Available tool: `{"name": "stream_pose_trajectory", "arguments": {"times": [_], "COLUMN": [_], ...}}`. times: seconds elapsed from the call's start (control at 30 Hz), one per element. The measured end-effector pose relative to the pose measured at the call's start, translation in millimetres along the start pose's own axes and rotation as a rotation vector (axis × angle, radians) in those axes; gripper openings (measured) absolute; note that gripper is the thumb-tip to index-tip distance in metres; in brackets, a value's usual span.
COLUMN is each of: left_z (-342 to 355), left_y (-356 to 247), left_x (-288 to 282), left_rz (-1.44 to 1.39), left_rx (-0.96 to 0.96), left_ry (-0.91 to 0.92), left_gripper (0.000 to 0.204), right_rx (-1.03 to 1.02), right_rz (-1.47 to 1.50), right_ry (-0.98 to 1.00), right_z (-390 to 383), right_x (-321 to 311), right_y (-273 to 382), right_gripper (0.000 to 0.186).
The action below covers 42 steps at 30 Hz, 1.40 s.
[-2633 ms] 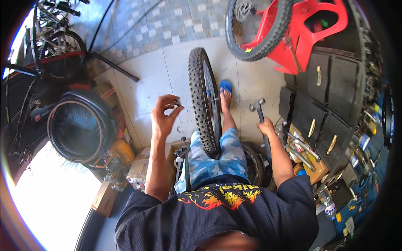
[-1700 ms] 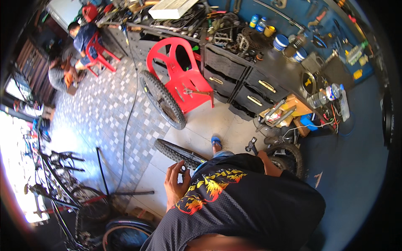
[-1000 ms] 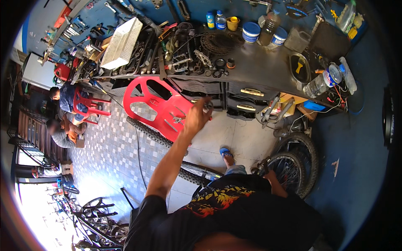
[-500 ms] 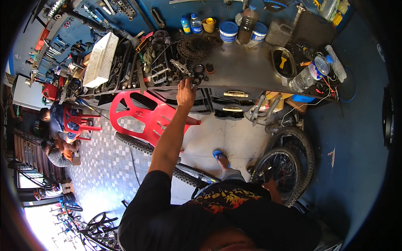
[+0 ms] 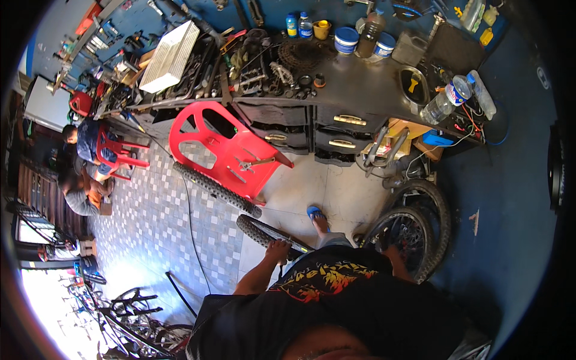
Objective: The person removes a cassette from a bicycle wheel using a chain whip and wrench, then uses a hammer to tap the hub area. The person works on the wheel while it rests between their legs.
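My left hand (image 5: 278, 251) is in front of my body with its fingers curled in. What it holds, if anything, is too small to make out. Just beyond it, a bicycle wheel with a knobby tyre (image 5: 255, 231) runs partly under my shirt. My right hand (image 5: 385, 245) is low on the right by a dark object in front of two bicycle wheels (image 5: 414, 231); its fingers are lost in shadow. On the red plastic chair (image 5: 207, 135) lie a few metal hand tools (image 5: 257, 163).
A workbench (image 5: 354, 78) carries sprockets (image 5: 303, 54), pedals, bottles, blue-lidded tubs (image 5: 346, 39) and an oval tray (image 5: 414, 87) with a yellow brush. Another knobby tyre (image 5: 216, 191) lies beside the chair. Two people sit at the far left. A cable (image 5: 191, 222) crosses the tiled floor.
My left hand has come back from the small round parts at the bench edge to my body. The chair seat and its tools are uncovered. My right hand has stayed near the wheels.
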<state>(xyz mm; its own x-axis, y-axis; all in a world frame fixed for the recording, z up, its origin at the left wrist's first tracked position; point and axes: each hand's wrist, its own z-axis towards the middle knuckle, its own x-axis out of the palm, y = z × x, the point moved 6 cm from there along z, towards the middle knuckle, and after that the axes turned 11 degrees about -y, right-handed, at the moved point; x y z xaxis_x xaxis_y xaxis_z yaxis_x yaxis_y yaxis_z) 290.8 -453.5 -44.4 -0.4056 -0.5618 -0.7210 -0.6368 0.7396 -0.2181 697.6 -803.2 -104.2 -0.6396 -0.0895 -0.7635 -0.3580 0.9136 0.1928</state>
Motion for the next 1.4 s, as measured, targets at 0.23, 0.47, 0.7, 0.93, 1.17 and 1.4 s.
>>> {"name": "stream_pose_trajectory", "arguments": {"times": [0.23, 0.47, 0.7, 0.93, 1.17, 1.4], "left_z": [-68.8, -152.7, -176.9, -101.5, 28.6, 41.5], "left_y": [-6.9, 13.1, 54.9, 44.1, 15.3, -3.7], "left_x": [72.8, 158.3, 147.1, 80.6, -35.1, -71.9], "left_rz": [0.152, 0.065, -0.038, -0.162, -0.292, -0.433], "left_rx": [-0.142, -0.354, -0.547, -0.535, -0.625, -0.889], "left_ry": [-0.372, -0.508, -0.316, -0.403, -0.307, -0.419], "left_gripper": [0.045, 0.044, 0.060, 0.063, 0.075, 0.061], "right_rx": [-0.093, -0.323, -0.413, -0.268, 0.239, 0.213], "right_rz": [-0.077, -0.219, -0.240, -0.078, 0.358, 0.245], "right_ry": [-0.044, -0.210, -0.245, -0.167, 0.128, 0.334], "right_z": [-30.2, -84.8, -120.5, -128.0, -86.2, 41.1], "right_x": [-31.0, -17.2, -9.8, -35.0, -77.5, -85.8], "right_y": [13.3, -29.2, -75.1, -80.8, -31.1, 20.8], "right_gripper": [0.056, 0.040, 0.044, 0.049, 0.022, 0.024]}}
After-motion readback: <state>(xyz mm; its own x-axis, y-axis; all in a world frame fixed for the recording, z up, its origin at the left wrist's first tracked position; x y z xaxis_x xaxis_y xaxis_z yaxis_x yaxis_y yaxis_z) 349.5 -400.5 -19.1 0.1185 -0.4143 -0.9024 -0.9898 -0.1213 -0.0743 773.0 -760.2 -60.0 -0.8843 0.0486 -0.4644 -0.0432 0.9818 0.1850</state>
